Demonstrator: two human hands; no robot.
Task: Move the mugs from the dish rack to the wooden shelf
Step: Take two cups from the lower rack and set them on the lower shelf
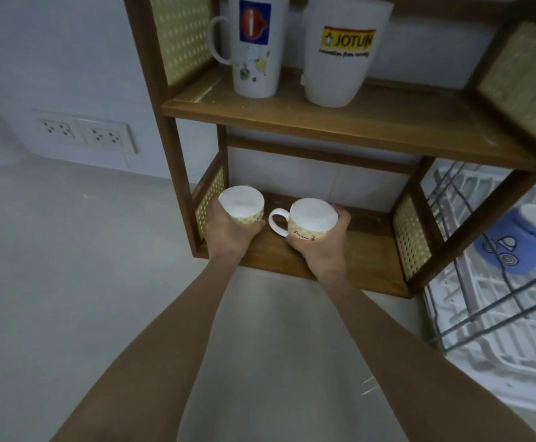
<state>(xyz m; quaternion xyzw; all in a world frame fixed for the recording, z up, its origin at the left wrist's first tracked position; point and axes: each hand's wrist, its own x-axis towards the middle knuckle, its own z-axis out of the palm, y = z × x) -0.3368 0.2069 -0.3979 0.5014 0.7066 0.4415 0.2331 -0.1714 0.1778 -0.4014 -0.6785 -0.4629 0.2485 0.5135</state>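
Note:
My left hand (pixel 228 232) grips a small cream patterned mug (pixel 242 204), held upside down at the left end of the wooden shelf's lower board (pixel 279 253). My right hand (pixel 322 247) grips a matching upside-down mug (pixel 312 218) with its white handle pointing left, at the middle of the same board. Whether either mug touches the board I cannot tell. On the upper board (pixel 324 122) stand a tall white mug with a red and blue logo (pixel 255 46) and a wide white mug with a yellow label (pixel 344 52). A blue and white mug (pixel 518 244) lies in the dish rack (pixel 489 330) at the right.
The shelf has cane side panels and stands on a pale counter (pixel 69 282) against a white tiled wall. Two wall sockets (pixel 85 135) sit at the left. The rack's wire frame and white tray lie close to the shelf's right post.

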